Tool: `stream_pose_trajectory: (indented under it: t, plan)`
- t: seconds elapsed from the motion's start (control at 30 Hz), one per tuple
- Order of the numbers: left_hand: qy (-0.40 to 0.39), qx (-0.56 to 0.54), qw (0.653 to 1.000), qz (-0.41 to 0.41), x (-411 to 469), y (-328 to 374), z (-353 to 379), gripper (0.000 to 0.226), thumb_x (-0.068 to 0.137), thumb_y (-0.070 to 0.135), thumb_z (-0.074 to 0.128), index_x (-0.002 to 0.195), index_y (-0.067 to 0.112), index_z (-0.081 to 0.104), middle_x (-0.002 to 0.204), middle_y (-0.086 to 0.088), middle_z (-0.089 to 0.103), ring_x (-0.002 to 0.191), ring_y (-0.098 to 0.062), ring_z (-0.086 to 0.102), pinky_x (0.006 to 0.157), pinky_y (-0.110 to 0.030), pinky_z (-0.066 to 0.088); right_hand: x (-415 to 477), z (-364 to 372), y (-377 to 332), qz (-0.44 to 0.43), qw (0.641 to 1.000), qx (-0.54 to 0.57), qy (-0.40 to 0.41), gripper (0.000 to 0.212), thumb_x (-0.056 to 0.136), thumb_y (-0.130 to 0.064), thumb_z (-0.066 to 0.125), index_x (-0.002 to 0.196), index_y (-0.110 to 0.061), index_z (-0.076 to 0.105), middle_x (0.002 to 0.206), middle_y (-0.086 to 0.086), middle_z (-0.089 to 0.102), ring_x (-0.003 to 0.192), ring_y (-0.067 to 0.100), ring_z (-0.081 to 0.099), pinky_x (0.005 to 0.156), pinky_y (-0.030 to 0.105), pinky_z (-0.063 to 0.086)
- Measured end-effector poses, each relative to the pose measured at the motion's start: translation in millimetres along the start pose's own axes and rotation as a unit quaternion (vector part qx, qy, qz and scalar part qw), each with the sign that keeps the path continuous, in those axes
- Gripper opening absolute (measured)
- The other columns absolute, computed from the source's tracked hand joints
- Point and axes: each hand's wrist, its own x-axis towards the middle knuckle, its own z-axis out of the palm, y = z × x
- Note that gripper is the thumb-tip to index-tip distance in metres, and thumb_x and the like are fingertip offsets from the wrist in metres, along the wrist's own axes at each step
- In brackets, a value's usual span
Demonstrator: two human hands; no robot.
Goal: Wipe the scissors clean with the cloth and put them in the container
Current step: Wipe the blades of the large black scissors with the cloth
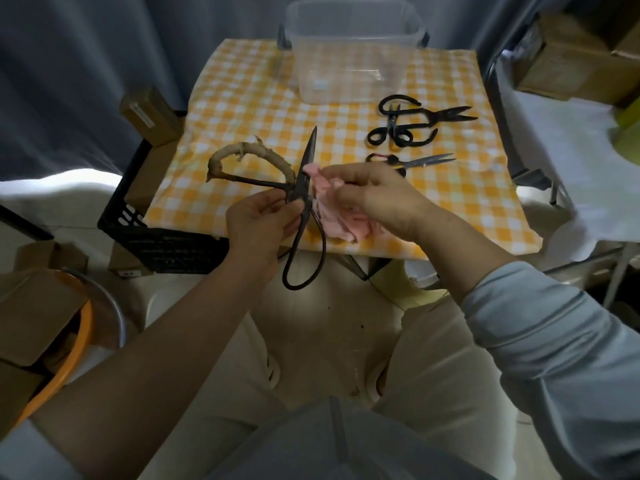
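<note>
My left hand (258, 216) pinches a large old pair of black scissors (306, 161) near the pivot, over the table's front edge. One handle loop is wrapped in pale cord, the other hangs bare below. The blades point up and away. My right hand (370, 195) grips a pink cloth (332, 223) bunched against the right side of the blades. A clear plastic container (349, 53) stands at the table's far edge; I see no scissors inside.
Several more black scissors (412, 124) lie on the yellow checked tablecloth (242, 109) at the right, one smaller pair (415, 161) nearest my right hand. A black crate (156, 237) and cardboard boxes stand left of the table. White-covered surfaces flank both sides.
</note>
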Motion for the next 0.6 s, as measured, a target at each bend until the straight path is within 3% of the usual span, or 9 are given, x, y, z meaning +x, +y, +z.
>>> stream_pose_trajectory:
  t: [0.07,0.17,0.3,0.4,0.5,0.6]
  plan:
    - [-0.006,0.002,1.000,0.009,-2,2,-1,0.026,0.083,-0.007,0.064,0.109,-0.006,0.061,0.090,-0.010,0.068,0.073,-0.013,0.068,0.069,-0.022,0.057,-1,0,3,0.014,0.994,-0.065,-0.088,0.045,0.090,-0.005,0.056,0.133,-0.017,0.052,0.117,-0.005,0.061,0.109,0.009,0.056,0.091,0.021,0.046]
    - [-0.008,0.001,1.000,0.011,-2,3,-3,0.031,0.083,-0.005,0.064,0.113,-0.007,0.060,0.095,-0.013,0.068,0.077,-0.016,0.068,0.068,-0.021,0.056,2,0,9,-0.026,0.987,-0.137,-0.077,0.048,0.091,-0.014,0.060,0.137,-0.016,0.048,0.136,0.000,0.052,0.122,0.007,0.047,0.094,0.018,0.039]
    - [-0.010,0.011,1.000,0.013,-7,3,2,0.026,0.082,-0.006,0.065,0.108,-0.004,0.060,0.088,-0.008,0.067,0.073,-0.013,0.067,0.067,-0.020,0.057,5,6,13,-0.070,0.990,-0.122,-0.020,0.024,0.089,-0.019,0.064,0.111,-0.010,0.067,0.104,0.007,0.069,0.090,0.012,0.062,0.079,0.025,0.049]
    - [-0.025,0.008,0.999,0.019,-11,5,6,0.014,0.083,-0.007,0.064,0.090,0.005,0.063,0.079,-0.003,0.067,0.065,-0.008,0.067,0.065,-0.018,0.056,6,10,16,-0.078,0.990,-0.115,0.015,0.015,0.092,-0.023,0.060,0.092,-0.009,0.064,0.078,0.005,0.064,0.062,0.004,0.055,0.058,0.022,0.045]
    - [-0.025,0.010,0.999,0.031,-13,6,8,0.016,0.083,-0.007,0.064,0.090,0.008,0.063,0.076,0.000,0.065,0.063,-0.005,0.066,0.067,-0.019,0.056,8,15,20,-0.111,0.970,-0.205,0.073,0.028,0.096,-0.028,0.052,0.093,-0.001,0.060,0.077,0.011,0.058,0.069,0.018,0.050,0.061,0.032,0.035]
    - [-0.017,0.011,0.999,0.038,-11,6,9,0.016,0.083,-0.006,0.064,0.089,0.008,0.064,0.076,0.000,0.067,0.063,-0.004,0.066,0.065,-0.017,0.055,10,23,20,-0.115,0.958,-0.235,0.117,0.027,0.098,-0.032,0.047,0.093,-0.008,0.057,0.073,0.005,0.055,0.072,0.022,0.049,0.058,0.034,0.033]
